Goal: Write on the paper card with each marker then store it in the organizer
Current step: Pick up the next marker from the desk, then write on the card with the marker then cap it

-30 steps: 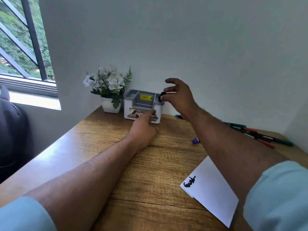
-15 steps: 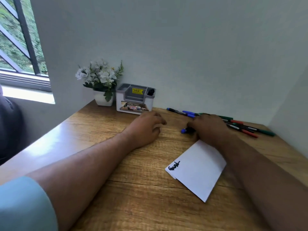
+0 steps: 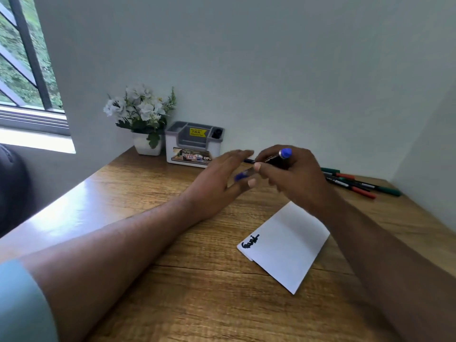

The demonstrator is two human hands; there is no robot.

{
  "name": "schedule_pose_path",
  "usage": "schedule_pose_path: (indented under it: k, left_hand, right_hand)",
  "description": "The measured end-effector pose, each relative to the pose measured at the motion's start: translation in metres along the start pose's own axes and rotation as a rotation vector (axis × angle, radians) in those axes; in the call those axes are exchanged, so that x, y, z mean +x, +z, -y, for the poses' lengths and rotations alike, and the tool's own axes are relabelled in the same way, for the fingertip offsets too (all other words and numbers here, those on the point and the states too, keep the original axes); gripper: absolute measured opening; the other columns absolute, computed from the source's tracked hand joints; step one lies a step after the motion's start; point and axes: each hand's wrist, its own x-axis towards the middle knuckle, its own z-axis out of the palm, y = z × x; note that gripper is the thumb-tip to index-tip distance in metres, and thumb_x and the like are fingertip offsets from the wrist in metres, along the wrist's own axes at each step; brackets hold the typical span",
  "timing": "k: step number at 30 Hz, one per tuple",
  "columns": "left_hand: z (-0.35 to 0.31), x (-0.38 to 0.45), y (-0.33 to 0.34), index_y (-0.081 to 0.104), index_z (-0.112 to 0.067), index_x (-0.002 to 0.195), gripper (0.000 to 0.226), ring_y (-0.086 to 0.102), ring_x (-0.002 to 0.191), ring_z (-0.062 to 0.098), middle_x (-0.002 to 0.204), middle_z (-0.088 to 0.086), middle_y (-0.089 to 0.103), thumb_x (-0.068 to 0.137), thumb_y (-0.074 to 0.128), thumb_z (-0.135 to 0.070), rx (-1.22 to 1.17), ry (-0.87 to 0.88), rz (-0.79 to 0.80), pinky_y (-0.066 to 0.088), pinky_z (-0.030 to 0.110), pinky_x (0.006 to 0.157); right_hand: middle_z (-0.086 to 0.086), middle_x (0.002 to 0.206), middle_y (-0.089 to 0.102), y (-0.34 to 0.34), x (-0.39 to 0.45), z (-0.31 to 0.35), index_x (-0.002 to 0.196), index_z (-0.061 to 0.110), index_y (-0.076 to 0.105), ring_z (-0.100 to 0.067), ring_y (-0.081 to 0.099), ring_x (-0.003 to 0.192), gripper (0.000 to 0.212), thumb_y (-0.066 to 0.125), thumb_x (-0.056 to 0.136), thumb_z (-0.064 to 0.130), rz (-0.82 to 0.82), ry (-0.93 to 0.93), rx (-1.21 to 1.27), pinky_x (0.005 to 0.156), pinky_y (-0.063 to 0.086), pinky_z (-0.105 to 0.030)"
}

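My right hand holds a blue marker above the desk, its blue end cap pointing up and right. My left hand is open with fingers spread, right at the marker's other blue end, which is blurred. The white paper card lies on the desk below my right hand, with black writing at its near left corner. The grey and white organizer stands against the back wall, with a black marker in its right slot.
A white pot of white flowers stands left of the organizer. Several green, red and black markers lie in a row at the back right of the wooden desk. A window is at left; walls close the back and right.
My right hand left the organizer, where the black marker now stands, dropped to the desk, and lifted the blue marker. My left hand rose from the desk to meet it.
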Motion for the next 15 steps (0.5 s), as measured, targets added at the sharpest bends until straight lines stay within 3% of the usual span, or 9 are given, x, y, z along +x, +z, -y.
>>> schedule_pose_path:
  k: [2, 4, 7, 12, 14, 15]
  left_hand:
    - [-0.01, -0.002, 0.002, 0.06, -0.012, 0.114, 0.025, 0.055, 0.09, 0.001, 0.101, -0.001, 0.063, 0.094, 0.058, -0.026, -0.049, 0.051, -0.028, 0.041, 0.022, 0.077]
    - [-0.019, -0.005, 0.003, 0.062, -0.009, 0.1, 0.01, 0.05, 0.074, -0.008, 0.082, -0.011, 0.054, 0.093, 0.057, -0.014, -0.091, 0.078, -0.047, 0.035, 0.017, 0.063]
    - [-0.029, -0.007, 0.006, 0.06, -0.011, 0.102, 0.01, 0.05, 0.077, -0.003, 0.085, -0.014, 0.055, 0.095, 0.053, -0.013, -0.094, 0.105, 0.035, 0.04, 0.012, 0.07]
    - [-0.038, -0.008, 0.004, 0.063, -0.026, 0.099, 0.016, 0.061, 0.078, 0.008, 0.086, -0.012, 0.067, 0.094, 0.053, -0.036, -0.162, 0.033, 0.181, 0.052, 0.034, 0.074]
    - [-0.042, -0.008, 0.001, 0.067, -0.031, 0.096, 0.018, 0.063, 0.081, 0.0, 0.085, -0.017, 0.069, 0.093, 0.054, -0.044, -0.211, 0.001, 0.261, 0.054, 0.032, 0.076]
    - [-0.044, -0.008, -0.003, 0.067, -0.035, 0.092, 0.014, 0.063, 0.077, -0.006, 0.079, -0.023, 0.068, 0.093, 0.056, -0.043, -0.248, -0.013, 0.29, 0.053, 0.025, 0.071]
  right_hand:
    - [-0.009, 0.064, 0.065, 0.004, -0.008, -0.001, 0.085, 0.01, 0.071, -0.018, 0.056, 0.053, 0.003, 0.07, 0.083, 0.008, 0.017, 0.101, 0.266, 0.049, 0.044, -0.028]
    - [-0.013, 0.061, 0.061, 0.004, -0.014, -0.007, 0.084, 0.01, 0.069, -0.024, 0.052, 0.049, 0.005, 0.066, 0.085, 0.008, 0.036, 0.142, 0.419, 0.046, 0.041, -0.028]
    - [-0.013, 0.059, 0.059, 0.005, -0.022, -0.012, 0.081, 0.012, 0.065, -0.026, 0.049, 0.049, 0.011, 0.068, 0.086, 0.021, 0.108, 0.187, 0.505, 0.044, 0.04, -0.027]
    - [-0.014, 0.05, 0.055, -0.006, -0.028, -0.012, 0.072, 0.008, 0.068, -0.026, 0.051, 0.041, 0.023, 0.06, 0.087, 0.022, 0.081, 0.304, 0.549, 0.041, 0.039, -0.025]
    - [-0.012, 0.049, 0.056, -0.012, -0.035, -0.015, 0.074, 0.009, 0.071, -0.024, 0.052, 0.041, 0.024, 0.059, 0.081, 0.028, 0.101, 0.348, 0.568, 0.04, 0.039, -0.025]
    - [-0.011, 0.051, 0.057, -0.015, -0.038, -0.017, 0.077, 0.009, 0.073, -0.022, 0.051, 0.041, 0.026, 0.058, 0.08, 0.03, 0.108, 0.368, 0.586, 0.04, 0.038, -0.024]
